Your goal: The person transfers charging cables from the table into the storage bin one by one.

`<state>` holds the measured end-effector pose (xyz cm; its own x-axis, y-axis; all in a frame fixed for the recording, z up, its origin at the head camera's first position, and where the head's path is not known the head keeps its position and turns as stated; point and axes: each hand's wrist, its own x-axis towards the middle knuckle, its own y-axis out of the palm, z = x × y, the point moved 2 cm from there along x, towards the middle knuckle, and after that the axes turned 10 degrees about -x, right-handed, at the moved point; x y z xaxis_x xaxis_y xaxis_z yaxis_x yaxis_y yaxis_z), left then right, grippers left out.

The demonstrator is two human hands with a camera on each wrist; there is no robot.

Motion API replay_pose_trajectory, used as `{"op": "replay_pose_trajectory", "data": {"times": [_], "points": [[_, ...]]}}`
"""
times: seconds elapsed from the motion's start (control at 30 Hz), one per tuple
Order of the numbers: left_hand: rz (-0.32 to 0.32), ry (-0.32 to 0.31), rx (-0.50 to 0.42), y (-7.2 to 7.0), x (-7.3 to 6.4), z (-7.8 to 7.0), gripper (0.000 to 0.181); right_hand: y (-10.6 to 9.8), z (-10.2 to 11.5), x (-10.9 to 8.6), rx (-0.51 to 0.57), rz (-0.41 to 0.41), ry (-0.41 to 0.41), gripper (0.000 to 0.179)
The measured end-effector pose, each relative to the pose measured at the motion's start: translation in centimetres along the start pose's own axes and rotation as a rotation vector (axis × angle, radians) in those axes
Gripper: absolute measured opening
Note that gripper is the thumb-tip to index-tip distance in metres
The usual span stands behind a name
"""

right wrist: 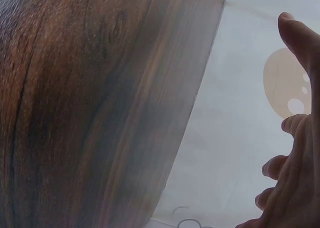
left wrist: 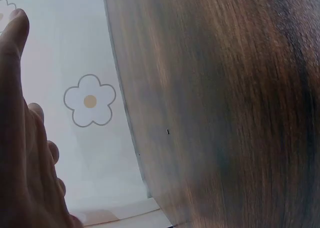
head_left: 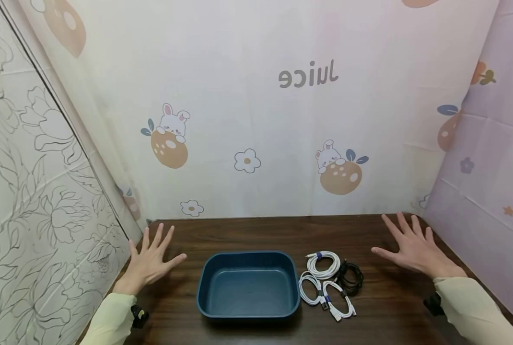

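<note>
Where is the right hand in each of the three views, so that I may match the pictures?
Head: right hand at the right side, lower half.
Left wrist: not in it.
Right wrist: along the right edge.
Shared landmark: where the wooden table meets the pale backdrop.

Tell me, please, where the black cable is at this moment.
In the head view, the black cable lies coiled on the table, right of the blue tray, beside the white cables and between them and the right hand.
</note>
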<state>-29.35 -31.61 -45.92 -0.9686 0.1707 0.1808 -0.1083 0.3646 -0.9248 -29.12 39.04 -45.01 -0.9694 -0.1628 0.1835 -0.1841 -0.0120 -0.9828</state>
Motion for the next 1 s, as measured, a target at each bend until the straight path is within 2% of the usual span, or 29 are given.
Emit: {"op": "replay_pose_trajectory", "data": {"times": [0.37, 0.83, 1.0], "points": [[0.042, -0.025, -0.091, -0.3, -0.3, -0.3, 0.095, 0.0, 0.2, -0.1, 0.010, -0.005, 0.016, 0.108], [0.146, -0.089, -0.363, 0.0, -0.9, -1.4, 0.079, -0.2, 0.4, 0.1, 0.042, -0.003, 0.025, 0.109], [0.151, -0.084, -0.417, 0.0, -1.0, -1.9, 0.075, -0.3, 0.6, 0.2, 0.061, 0.000, 0.029, 0.109]]}}
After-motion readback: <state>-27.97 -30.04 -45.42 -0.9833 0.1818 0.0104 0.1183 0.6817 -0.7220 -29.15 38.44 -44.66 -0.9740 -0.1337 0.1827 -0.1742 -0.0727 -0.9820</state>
